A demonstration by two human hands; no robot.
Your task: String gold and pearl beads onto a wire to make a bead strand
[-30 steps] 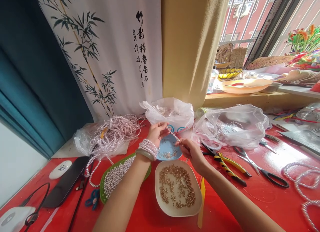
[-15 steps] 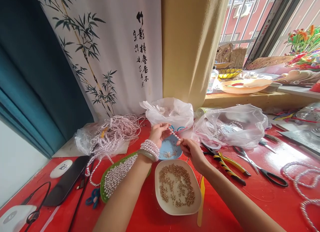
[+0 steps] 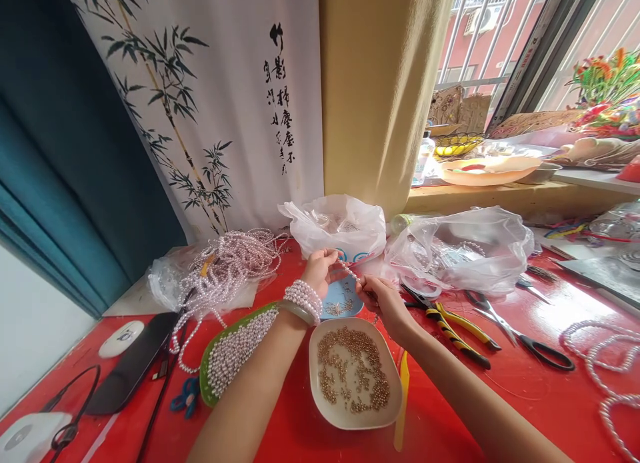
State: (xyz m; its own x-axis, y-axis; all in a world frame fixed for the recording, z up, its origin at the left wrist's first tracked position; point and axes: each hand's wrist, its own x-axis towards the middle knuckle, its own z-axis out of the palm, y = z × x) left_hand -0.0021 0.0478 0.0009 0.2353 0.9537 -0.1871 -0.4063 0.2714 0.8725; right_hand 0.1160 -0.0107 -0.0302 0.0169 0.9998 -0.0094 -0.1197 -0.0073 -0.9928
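A short string of pale beads [image 3: 349, 270] stretches between my two hands, above a blue dish [image 3: 354, 308] that holds thin metal bits. My left hand [image 3: 319, 271] pinches the upper end of the string; its wrist carries a pearl bracelet [image 3: 303, 299] and a pale bangle [image 3: 296, 312]. At the lower end, my right hand [image 3: 379, 296] is closed on the string, its fingertips partly hidden. Nearer to me, below both hands, stands a cream dish [image 3: 315, 390] of small gold beads. Left of it, partly behind my forearm, is a green tray [image 3: 206, 376] of pink pearls.
Pearl strands [image 3: 235, 263] are heaped at the back left, and plastic bags [image 3: 340, 226] stand behind my hands. Pliers [image 3: 455, 330], scissors [image 3: 520, 336] and a yellow strip [image 3: 401, 403] lie to the right. More pearl strands [image 3: 607, 370] lie at the right edge.
My left hand has shifted slightly right and turned a little, and my right hand has moved slightly too. Both still hold the bead string. The whole view has drifted a little.
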